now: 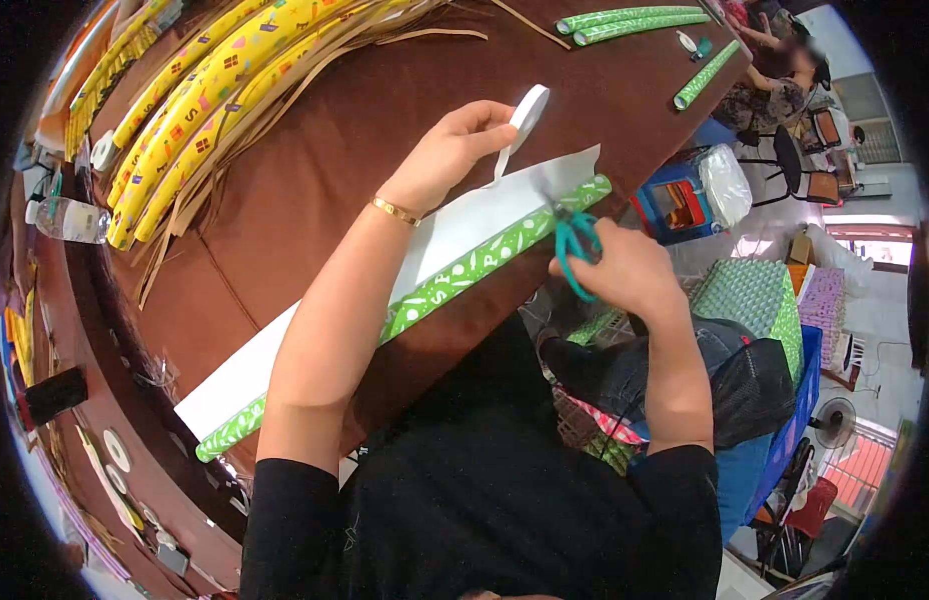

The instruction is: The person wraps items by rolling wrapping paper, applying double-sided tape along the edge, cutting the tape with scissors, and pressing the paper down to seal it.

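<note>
My left hand (455, 150) pinches a roll of white tape (528, 115) above the table. A strip of the tape hangs from the roll down to the white underside of a partly rolled sheet of green patterned wrapping paper (463, 272). The paper lies slantwise in front of me, its rolled edge nearest my body and its white side facing up. My right hand (630, 265) is closed on teal-handled scissors (577, 245), whose blades point over the far right end of the green roll. The blades are blurred, so their opening is unclear.
Yellow patterned rolls (210, 110) and brown paper strips (285, 100) lie at the far left of the brown table (325, 170). Green rolls (640, 22) lie at the far right. A plastic bottle (70, 218) is at left. A person (780, 95) sits beyond the table, near a blue crate (675, 200).
</note>
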Action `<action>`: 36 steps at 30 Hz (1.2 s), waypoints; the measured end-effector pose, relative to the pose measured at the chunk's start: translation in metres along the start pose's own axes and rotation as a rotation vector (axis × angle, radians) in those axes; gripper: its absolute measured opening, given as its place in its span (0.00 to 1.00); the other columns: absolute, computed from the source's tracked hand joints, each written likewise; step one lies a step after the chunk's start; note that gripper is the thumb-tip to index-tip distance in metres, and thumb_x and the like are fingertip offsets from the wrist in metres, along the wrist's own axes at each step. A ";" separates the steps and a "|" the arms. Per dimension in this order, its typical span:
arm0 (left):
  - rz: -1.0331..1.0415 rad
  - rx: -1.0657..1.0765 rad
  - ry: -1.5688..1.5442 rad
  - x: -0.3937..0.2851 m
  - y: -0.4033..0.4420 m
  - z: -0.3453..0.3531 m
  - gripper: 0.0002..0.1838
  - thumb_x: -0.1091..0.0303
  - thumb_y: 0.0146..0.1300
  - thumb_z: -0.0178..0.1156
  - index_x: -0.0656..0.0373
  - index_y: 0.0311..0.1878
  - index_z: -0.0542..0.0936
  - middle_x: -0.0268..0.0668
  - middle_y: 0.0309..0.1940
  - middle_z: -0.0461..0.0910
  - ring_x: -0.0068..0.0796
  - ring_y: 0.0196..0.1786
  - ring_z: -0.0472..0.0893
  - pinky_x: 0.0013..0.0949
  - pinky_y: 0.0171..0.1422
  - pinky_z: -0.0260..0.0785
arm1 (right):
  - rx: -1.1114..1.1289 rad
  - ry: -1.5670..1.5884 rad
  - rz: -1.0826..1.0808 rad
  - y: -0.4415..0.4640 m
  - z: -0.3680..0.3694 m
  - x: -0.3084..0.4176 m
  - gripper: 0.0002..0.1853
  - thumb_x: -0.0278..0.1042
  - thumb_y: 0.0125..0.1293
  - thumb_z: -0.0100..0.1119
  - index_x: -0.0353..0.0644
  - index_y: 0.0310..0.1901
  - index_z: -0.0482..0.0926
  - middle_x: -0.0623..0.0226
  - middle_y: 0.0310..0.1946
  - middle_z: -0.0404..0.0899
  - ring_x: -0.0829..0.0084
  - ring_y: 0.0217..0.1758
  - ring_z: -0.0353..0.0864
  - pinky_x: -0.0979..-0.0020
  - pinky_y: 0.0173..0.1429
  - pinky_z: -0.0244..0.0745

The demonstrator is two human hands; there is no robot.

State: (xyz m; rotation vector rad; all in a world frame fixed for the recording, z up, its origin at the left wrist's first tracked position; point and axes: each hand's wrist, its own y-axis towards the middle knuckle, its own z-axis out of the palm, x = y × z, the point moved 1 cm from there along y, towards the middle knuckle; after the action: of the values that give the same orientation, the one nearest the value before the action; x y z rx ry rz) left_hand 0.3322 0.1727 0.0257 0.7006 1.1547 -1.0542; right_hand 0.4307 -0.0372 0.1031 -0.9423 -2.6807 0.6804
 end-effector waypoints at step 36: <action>0.132 0.322 0.116 0.001 0.004 0.011 0.19 0.64 0.61 0.51 0.62 0.50 0.82 0.38 0.42 0.82 0.27 0.47 0.78 0.30 0.54 0.69 | 0.121 -0.056 -0.107 0.012 -0.005 0.022 0.40 0.77 0.51 0.59 0.38 0.40 0.85 0.46 0.37 0.85 0.48 0.45 0.86 0.52 0.52 0.79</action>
State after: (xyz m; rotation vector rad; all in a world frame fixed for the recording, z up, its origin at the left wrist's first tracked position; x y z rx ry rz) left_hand 0.3399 0.1638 0.0276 1.0898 1.0306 -1.1095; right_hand 0.4219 -0.0131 0.1024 -0.7552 -2.6803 0.8456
